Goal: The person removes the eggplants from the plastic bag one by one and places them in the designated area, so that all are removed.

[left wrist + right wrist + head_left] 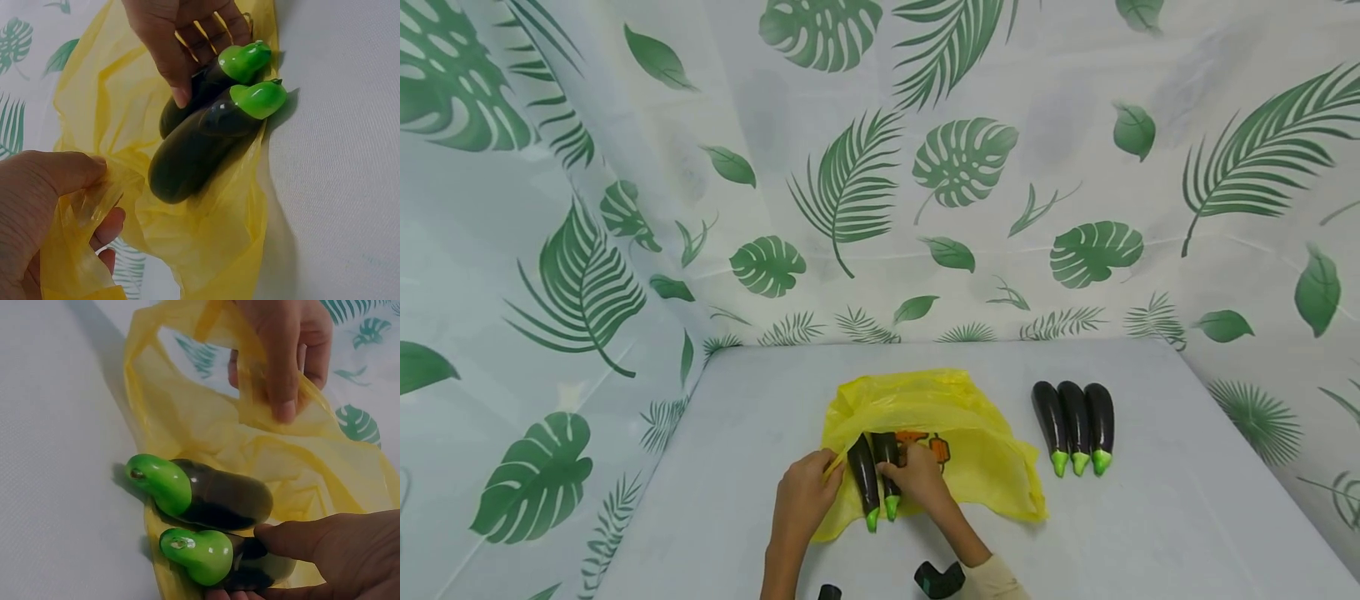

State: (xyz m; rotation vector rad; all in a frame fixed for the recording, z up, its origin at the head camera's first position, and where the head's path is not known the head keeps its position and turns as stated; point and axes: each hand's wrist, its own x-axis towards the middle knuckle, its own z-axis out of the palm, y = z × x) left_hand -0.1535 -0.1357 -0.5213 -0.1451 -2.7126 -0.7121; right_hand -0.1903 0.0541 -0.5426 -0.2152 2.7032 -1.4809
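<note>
Left hand [805,492] has the mouth of a thin, crinkly yellow plastic bag [992,483] pinched between thumb and fingers. Right hand [922,479] is partly closed, thumb and fingers round a glossy purple-black eggplant with a green cap [886,448]. A matching dark, green-capped eggplant [863,475] lies right beside it, both in the bag's mouth with caps poking past the rim. Bag's mid-tabletop [730,450], well in from the side edges. Three more shiny dark eggplants [1077,417] sit side by side, nearer the right edge.
</note>
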